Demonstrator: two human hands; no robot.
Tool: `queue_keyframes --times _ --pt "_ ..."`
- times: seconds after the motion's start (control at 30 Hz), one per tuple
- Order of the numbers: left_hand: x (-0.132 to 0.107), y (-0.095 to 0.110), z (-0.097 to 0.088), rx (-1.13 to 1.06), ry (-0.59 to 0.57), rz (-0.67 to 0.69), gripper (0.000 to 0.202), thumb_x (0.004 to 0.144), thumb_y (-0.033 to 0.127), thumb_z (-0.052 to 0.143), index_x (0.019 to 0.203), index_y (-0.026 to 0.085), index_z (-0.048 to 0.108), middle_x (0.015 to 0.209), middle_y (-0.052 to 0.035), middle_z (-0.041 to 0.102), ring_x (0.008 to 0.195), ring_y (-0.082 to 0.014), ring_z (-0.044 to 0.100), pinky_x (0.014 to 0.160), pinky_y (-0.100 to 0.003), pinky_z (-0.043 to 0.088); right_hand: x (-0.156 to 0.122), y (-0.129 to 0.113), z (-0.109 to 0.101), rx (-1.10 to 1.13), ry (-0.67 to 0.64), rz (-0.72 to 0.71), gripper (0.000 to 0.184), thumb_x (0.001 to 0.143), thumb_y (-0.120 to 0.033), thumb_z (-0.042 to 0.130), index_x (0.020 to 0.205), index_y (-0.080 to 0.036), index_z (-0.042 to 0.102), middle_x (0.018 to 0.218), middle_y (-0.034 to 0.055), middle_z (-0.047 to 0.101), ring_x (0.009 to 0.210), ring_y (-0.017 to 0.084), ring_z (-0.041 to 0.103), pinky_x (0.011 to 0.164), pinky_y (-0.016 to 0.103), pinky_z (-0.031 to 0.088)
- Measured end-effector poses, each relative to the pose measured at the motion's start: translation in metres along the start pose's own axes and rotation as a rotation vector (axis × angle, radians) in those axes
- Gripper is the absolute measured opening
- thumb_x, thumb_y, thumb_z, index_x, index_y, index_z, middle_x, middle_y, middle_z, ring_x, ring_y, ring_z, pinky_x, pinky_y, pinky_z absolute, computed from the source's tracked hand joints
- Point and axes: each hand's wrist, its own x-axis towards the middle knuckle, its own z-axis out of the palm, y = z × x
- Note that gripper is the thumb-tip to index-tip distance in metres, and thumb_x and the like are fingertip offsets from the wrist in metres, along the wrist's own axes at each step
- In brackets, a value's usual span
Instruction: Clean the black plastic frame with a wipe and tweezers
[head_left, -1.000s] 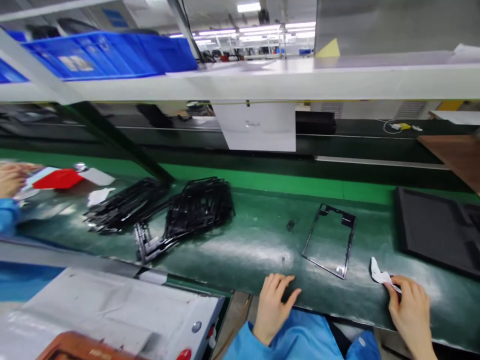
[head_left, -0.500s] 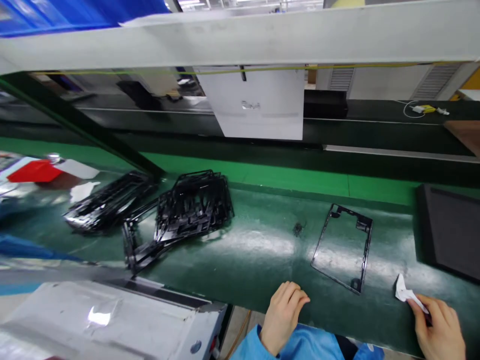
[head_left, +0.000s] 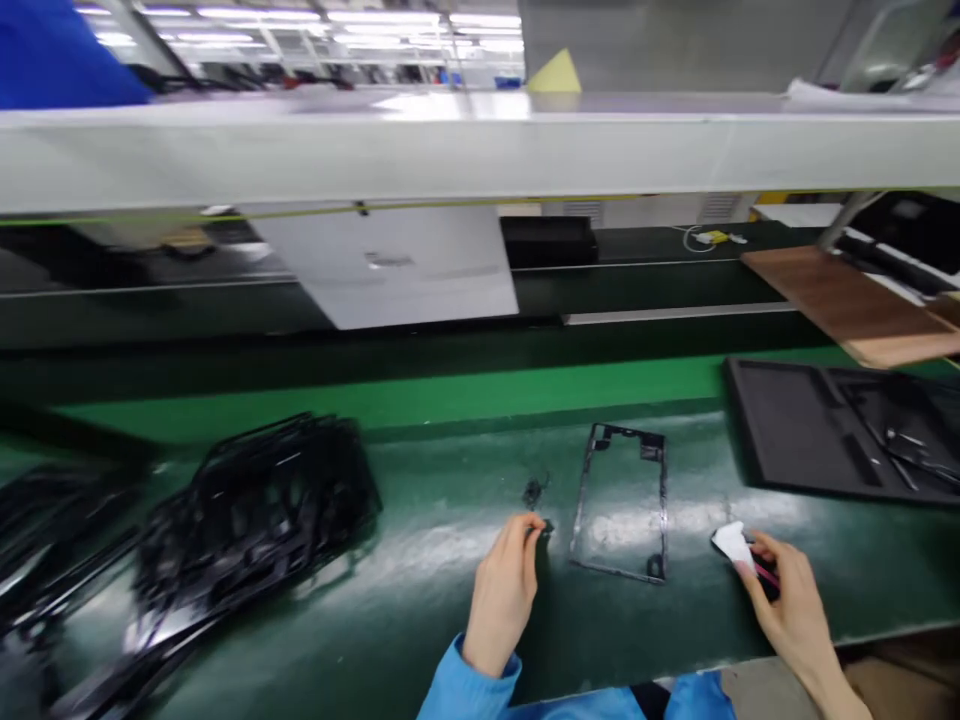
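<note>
Black frame (head_left: pixel 621 505), long axis pointing away, lies between the hands: loosely curled left hand (head_left: pixel 504 592) nearer, right hand (head_left: pixel 787 600) pinching white scrap (head_left: pixel 731 543).

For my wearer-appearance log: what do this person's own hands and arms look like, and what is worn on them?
The left hand and right hand are bare: no gloves, rings or watch visible. A bright blue long sleeve ends at the left wrist. The right wrist is uncovered down to the frame's edge, with more blue cloth beside it.
</note>
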Motion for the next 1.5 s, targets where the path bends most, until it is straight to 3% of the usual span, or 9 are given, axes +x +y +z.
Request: queue_keyframes --times 0.1,0.2,0.43,0.57,0.67,0.9,1.1,1.3,1.5 --pt "-0.004 0.023 -0.002 -0.063 -0.071 0.072 0.014 0.112 0.033 0.048 0.109 0.026 0.06 0.123 -0.0088 0.072 0.084 -0.0202 0.075 0.076 -0.033 0.06 -0.004 -0.007 -0.005 0.002 -0.012 0.043 0.031 0.108 -0.053 0.06 0.113 -0.025 0.071 0.102 0.0091 0.069 0.096 0.03 0.063 0.089 0.046 0.053" --pt "-0.012 0.057 0.016 -0.148 -0.203 0.148 0.014 0.111 0.029 0.05 0.103 0.026 0.062 0.119 -0.0082 0.073 0.085 -0.0193 0.074 0.074 -0.031 0.061 -0.008 -0.012 -0.005 0.019 -0.034 0.069 0.029 0.111 -0.047 0.055 0.096 -0.026 0.068 0.094 0.0073 0.066 0.091 0.028 0.062 0.082 0.043 0.052" --pt "0.001 0.131 0.128 -0.235 -0.51 0.352 0.027 0.1 0.009 0.063 0.122 0.024 0.067 0.126 -0.0082 0.072 0.119 -0.0272 0.067 0.108 -0.047 0.056 -0.016 -0.031 -0.006 0.09 -0.046 0.114 0.027 0.115 -0.04 0.047 0.095 -0.025 0.059 0.091 0.0058 0.063 0.084 0.026 0.059 0.08 0.042 0.047" --pt "0.022 0.147 0.158 -0.294 -0.642 0.399 0.025 0.099 0.012 0.07 0.119 0.027 0.075 0.139 -0.0076 0.07 0.131 -0.0299 0.062 0.115 -0.052 0.048 -0.027 -0.046 -0.023 0.18 -0.054 0.16 0.022 0.118 -0.032 0.039 0.102 -0.025 0.054 0.09 0.0017 0.058 0.078 0.019 0.06 0.072 0.031 0.05" --pt "0.03 0.152 0.148 -0.387 -0.718 0.365 0.013 0.106 0.021 0.066 0.107 0.025 0.078 0.124 -0.0051 0.077 0.12 -0.025 0.067 0.11 -0.044 0.048 -0.029 -0.058 -0.039 0.298 -0.069 0.259 0.02 0.119 -0.034 0.04 0.105 -0.026 0.052 0.087 -0.002 0.053 0.071 0.015 0.055 0.066 0.027 0.045" --pt "0.035 0.154 0.114 -0.573 -0.767 0.05 0.04 0.112 0.051 0.055 0.098 0.018 0.074 0.096 -0.0063 0.078 0.09 -0.0189 0.071 0.083 -0.029 0.052 0.014 -0.071 -0.054 0.744 -0.254 0.418 0.027 0.115 -0.051 0.052 0.117 -0.025 0.055 0.085 -0.0029 0.058 0.071 0.015 0.056 0.068 0.028 0.046" --pt "0.038 0.146 0.094 -0.636 -0.717 -0.126 0.051 0.11 0.06 0.049 0.116 0.014 0.07 0.083 -0.0058 0.075 0.072 -0.0164 0.066 0.072 -0.027 0.051 0.045 -0.066 -0.042 0.798 -0.348 0.408 0.043 0.111 -0.061 0.053 0.126 -0.021 0.06 0.088 0.0001 0.063 0.071 0.016 0.06 0.071 0.03 0.049" --pt "0.038 0.137 0.065 -0.522 -0.632 -0.158 0.042 0.108 0.05 0.052 0.099 0.014 0.072 0.065 0.0019 0.056 0.062 -0.0131 0.051 0.063 -0.026 0.037 0.055 -0.086 -0.038 0.818 -0.409 0.353 0.049 0.111 -0.063 0.052 0.135 -0.021 0.059 0.089 0.0014 0.063 0.082 0.019 0.061 0.075 0.032 0.047" --pt "0.038 0.138 0.04 -0.489 -0.63 -0.168 0.024 0.1 0.035 0.06 0.097 0.014 0.072 0.063 0.0054 0.047 0.06 -0.0108 0.038 0.058 -0.026 0.024 0.056 -0.128 -0.054 0.855 -0.674 0.222 0.062 0.116 -0.057 0.04 0.171 -0.027 0.033 0.086 0.0006 0.068 0.077 0.02 0.057 0.077 0.035 0.045"
